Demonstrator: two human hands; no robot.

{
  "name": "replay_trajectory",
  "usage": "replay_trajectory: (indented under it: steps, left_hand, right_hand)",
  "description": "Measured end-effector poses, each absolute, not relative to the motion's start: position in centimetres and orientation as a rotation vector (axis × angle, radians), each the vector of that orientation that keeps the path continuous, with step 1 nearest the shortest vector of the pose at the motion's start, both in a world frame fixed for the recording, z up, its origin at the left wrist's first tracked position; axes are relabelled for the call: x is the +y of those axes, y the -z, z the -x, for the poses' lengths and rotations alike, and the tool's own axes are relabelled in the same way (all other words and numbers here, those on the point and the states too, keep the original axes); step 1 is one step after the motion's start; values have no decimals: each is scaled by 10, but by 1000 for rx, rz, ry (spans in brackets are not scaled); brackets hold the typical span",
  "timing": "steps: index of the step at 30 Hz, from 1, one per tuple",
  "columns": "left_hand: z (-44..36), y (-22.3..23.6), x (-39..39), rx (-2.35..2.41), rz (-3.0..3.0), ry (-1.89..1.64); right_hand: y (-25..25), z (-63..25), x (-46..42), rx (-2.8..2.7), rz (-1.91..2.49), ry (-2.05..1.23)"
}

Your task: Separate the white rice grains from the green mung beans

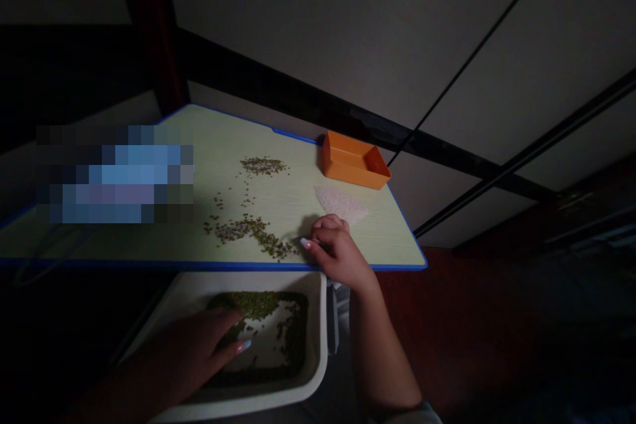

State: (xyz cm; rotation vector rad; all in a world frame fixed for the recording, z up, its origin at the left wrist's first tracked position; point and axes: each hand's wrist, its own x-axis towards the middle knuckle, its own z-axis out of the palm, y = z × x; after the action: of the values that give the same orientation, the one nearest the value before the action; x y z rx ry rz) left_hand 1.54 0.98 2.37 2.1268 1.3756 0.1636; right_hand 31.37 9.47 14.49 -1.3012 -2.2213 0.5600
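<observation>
My right hand (pixel 335 252) rests on the pale green tabletop (pixel 199 165), fingers curled in and thumb bent toward them. Dark specks show under its fingers, but what it holds is hidden. Just left of it trails a scattering of small green and brown beans (pixel 271 240), and white rice-like grains (pixel 340 202) lie right behind it. Below the table edge, my left hand (pixel 213 338) reaches into a white plastic tub (pixel 320 331), thumb and fingers apart. Its fingertips touch a heap of green beans (pixel 256 305) spread along the tub's inner edges.
An orange open box (pixel 352 162) stands at the table's back right corner. Another small mixed pile (pixel 263 165) lies farther back. A blurred-out blue patch (pixel 129 172) covers the table's left side. Blue edging (pixel 248 267) runs round the table, with cabinet panels (pixel 348 26) behind.
</observation>
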Motion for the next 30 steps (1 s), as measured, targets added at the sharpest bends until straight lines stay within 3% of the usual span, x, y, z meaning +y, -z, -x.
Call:
replay_trajectory:
  steps: [15, 30]
  left_hand:
    - [-16, -27, 7, 1373, -2104, -205]
    - [-16, -25, 11, 1361, -2138, -178]
  right_hand:
    - [-144, -317, 90, -2235, 1190, -602]
    - [-138, -345, 82, -2092, 1349, -495]
